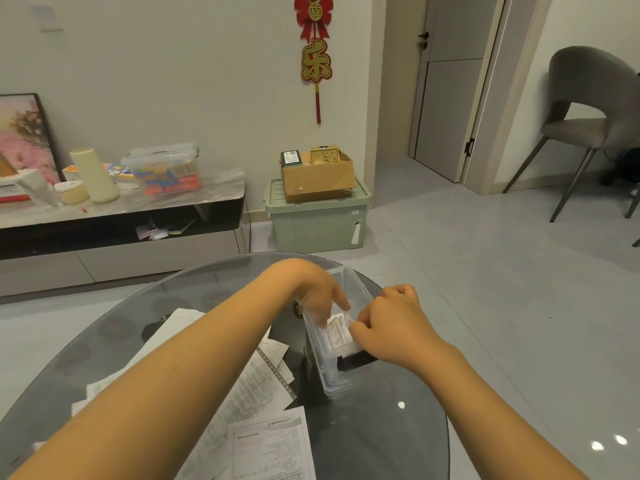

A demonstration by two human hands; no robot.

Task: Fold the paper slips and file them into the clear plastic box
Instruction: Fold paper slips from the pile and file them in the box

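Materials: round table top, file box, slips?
Table top: likely smoked glass; glossy, floor shows through. Clear plastic box: looks like transparent rigid plastic, black latch. Paper slips: thin matte white printed paper, edges curling.

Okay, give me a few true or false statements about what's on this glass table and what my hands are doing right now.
1. Both hands are at the clear plastic box. True.
2. The box lies on its side. False: it stands upright, open at the top.
3. Folded slips already sit inside the box. True.
4. The loose paper sheets lie to the right of the box. False: they lie to its left.
5. The right hand rests flat on the glass table. False: its fingers are curled at the box's near end, beside the left hand.
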